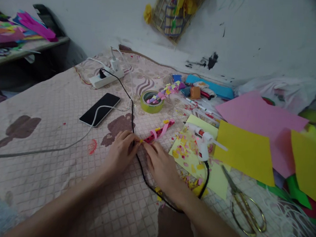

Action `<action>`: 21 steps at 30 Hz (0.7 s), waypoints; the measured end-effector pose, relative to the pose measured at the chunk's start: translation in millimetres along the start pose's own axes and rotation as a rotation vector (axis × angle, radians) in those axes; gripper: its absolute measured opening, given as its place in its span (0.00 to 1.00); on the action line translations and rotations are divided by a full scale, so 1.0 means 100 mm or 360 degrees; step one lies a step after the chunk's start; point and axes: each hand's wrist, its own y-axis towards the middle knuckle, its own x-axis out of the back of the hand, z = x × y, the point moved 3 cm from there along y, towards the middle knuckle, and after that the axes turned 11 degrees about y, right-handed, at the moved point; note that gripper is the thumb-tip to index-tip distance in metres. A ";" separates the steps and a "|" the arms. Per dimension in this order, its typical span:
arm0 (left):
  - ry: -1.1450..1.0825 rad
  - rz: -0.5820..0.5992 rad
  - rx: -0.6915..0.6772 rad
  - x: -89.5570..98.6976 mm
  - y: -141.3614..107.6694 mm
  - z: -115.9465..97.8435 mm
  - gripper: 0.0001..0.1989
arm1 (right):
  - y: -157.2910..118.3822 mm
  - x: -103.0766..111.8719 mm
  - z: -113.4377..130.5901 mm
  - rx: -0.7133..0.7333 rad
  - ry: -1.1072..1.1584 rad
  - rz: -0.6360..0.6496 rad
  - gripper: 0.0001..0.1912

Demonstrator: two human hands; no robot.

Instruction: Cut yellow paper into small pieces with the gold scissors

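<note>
My left hand is closed in a pinch on a small yellow paper piece at the near end of a red strip. Fingers of my right hand meet it there, pressed together on the same near end. The dark-dotted red strip points away to the right from my fingertips, with a pink paper ribbon curled around it and yellow bits on it. My fingers partly hide its near end. A black cord passes beneath my hands to the white glue gun, which lies on pale yellow paper.
Gold-handled scissors lie at the right, near yellow paper and pink paper. Paper scraps are scattered beside my right hand. A tape roll, a phone and a power strip sit farther back.
</note>
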 end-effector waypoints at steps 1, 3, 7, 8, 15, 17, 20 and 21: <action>0.0008 -0.0001 0.0002 0.00 0.00 0.00 0.05 | 0.00 0.00 0.00 -0.0002 -0.0005 0.0002 0.19; 0.0017 0.0001 -0.0001 0.00 0.00 0.00 0.05 | 0.00 0.00 0.00 -0.0007 -0.0015 0.0006 0.19; -0.0015 0.0001 -0.0010 0.00 0.00 0.00 0.05 | 0.01 -0.01 0.00 -0.0019 -0.0038 0.0010 0.20; -0.0024 0.0001 -0.0016 0.00 0.00 0.01 0.05 | 0.01 -0.01 0.00 -0.0018 -0.0039 0.0010 0.20; -0.0005 -0.0005 -0.0030 -0.01 0.00 0.03 0.05 | 0.00 0.00 0.00 0.0012 0.0021 -0.0001 0.20; -0.0008 -0.0014 -0.0041 -0.01 0.00 0.03 0.05 | 0.00 0.00 0.00 0.0011 0.0026 0.0001 0.20; -0.0025 -0.0017 -0.0043 -0.01 0.01 0.03 0.05 | -0.01 0.01 0.00 0.0014 0.0027 0.0004 0.20; -0.0027 -0.0013 -0.0039 -0.01 0.01 0.03 0.05 | 0.00 0.01 0.00 0.0014 0.0029 0.0006 0.21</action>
